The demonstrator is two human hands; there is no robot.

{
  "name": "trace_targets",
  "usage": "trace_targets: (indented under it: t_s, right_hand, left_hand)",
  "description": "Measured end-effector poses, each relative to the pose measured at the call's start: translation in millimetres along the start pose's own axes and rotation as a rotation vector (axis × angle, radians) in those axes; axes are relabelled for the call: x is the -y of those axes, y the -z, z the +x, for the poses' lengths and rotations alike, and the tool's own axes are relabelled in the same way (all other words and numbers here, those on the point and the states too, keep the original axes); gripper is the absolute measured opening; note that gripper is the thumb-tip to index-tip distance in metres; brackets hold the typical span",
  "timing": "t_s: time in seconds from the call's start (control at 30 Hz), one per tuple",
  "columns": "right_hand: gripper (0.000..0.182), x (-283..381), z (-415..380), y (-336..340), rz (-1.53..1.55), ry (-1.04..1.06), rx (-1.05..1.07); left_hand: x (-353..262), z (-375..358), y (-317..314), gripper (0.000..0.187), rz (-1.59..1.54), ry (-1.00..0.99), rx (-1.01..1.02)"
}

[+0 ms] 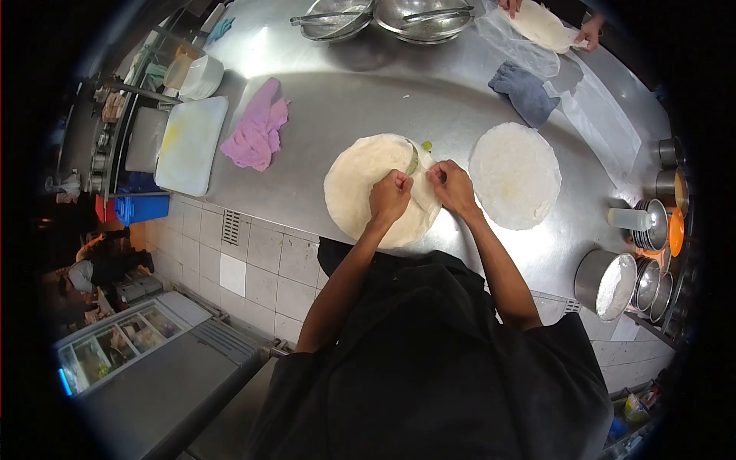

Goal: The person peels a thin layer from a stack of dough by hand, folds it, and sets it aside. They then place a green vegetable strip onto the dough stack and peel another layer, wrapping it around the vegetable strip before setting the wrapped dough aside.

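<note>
A large round sheet of pale dough (356, 180) lies on the steel table near its front edge. My left hand (392, 196) is closed over the middle of the dough, its fingers pressed together. At the dough's right edge my right hand (451, 185) pinches what looks like a raised flap of dough. Between and just above my hands a strip of green filling (413, 161) shows along a fold. A small green piece (427, 145) lies at the dough's upper edge. Right of my right hand is a round white sheet (514, 175), flat on the table.
A pink cloth (259, 129) and a white board (192, 146) lie left on the table (330, 100). Metal bowls (422, 23) with tongs stand at the back. A grey cloth (525, 92) is behind the round sheet. Another person's hands (589, 32) hold dough at the back right.
</note>
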State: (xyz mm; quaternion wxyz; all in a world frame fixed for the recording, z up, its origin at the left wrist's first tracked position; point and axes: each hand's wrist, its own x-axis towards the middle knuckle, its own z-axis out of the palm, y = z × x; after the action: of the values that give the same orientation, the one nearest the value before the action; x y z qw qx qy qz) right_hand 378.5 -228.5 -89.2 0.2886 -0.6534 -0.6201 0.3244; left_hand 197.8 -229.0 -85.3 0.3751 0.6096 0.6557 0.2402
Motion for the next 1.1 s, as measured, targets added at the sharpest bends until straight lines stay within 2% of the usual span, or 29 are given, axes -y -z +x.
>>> trace_targets:
  t_s: [0.13, 0.2, 0.27, 0.3, 0.33, 0.37, 0.43, 0.47, 0.5, 0.6, 0.67, 0.8, 0.87, 0.9, 0.97, 1.0, 1.03, 1.07, 1.1]
  right_hand:
    - [0.016, 1, -1, -4, 0.013, -0.009, -0.019]
    - [0.017, 1, 0, -8, 0.023, 0.038, -0.093]
    - [0.014, -19, 3, -23, 0.083, 0.113, -0.086]
    - [0.015, -17, 3, -30, 0.071, -0.003, -0.09]
    - [0.015, -29, 9, -44, 0.016, -0.103, -0.046]
    - [0.014, -28, 6, -41, 0.106, 0.047, -0.089]
    - [0.016, -37, 16, -55, 0.039, -0.021, -0.071]
    - [0.017, -43, 20, -62, 0.029, 0.036, -0.121]
    - [0.017, -29, 18, -50, 0.061, -0.054, -0.089]
    - [0.014, -13, 4, -30, 0.096, -0.06, -0.157]
    - [0.015, -6, 2, -29, 0.051, -0.061, -0.2]
    - [0.019, -8, 4, -28, 0.045, -0.068, -0.166]
    - [0.022, -16, 10, -40, -0.033, -0.079, -0.159]
    - [0.024, -16, 11, -40, -0.016, -0.112, -0.122]
    - [0.027, -12, 11, -35, 0.016, -0.062, -0.153]
    - [0.035, -21, 15, -39, -0.005, -0.024, -0.12]
    - [0.034, -33, 19, -51, -0.023, -0.004, -0.17]
    - [0.032, -31, 25, -55, -0.082, -0.132, -0.148]
    - [0.028, -23, 23, -48, -0.11, -0.151, -0.113]
  left_hand:
    - [-13, 2, 3, 0.026, 0.092, -0.075, 0.005]
    - [-23, 7, 2, 0.028, 0.12, -0.121, 0.018]
    - [-15, 16, -8, 0.021, 0.145, -0.247, -0.062]
    - [2, 26, -18, 0.019, 0.148, -0.43, -0.129]
    - [8, 35, -20, 0.019, 0.219, -0.432, -0.069]
    - [14, 43, -24, 0.022, 0.177, -0.479, -0.034]
    - [23, 52, -25, 0.022, 0.104, -0.516, -0.005]
    - [28, 55, -25, 0.021, 0.027, -0.576, -0.013]
    - [41, 64, -27, 0.02, 0.005, -0.511, 0.009]
    - [34, 60, -23, 0.018, -0.029, -0.419, 0.048]
    - [-4, 38, -5, 0.016, -0.052, -0.148, 0.12]
    - [18, 54, -13, 0.016, -0.028, -0.115, 0.128]
    - [59, 70, -21, 0.017, -0.248, -0.183, 0.102]
    - [25, 47, -9, 0.016, -0.252, -0.183, 0.105]
    - [66, 68, -22, 0.018, -0.289, -0.155, 0.178]
    - [60, 65, -20, 0.019, -0.149, -0.415, 0.142]
    - [53, 58, -21, 0.015, -0.078, -0.425, 0.09]
    - [33, 45, -16, 0.01, -0.112, -0.264, 0.042]
    - [49, 49, -17, 0.013, -0.118, -0.288, 0.037]
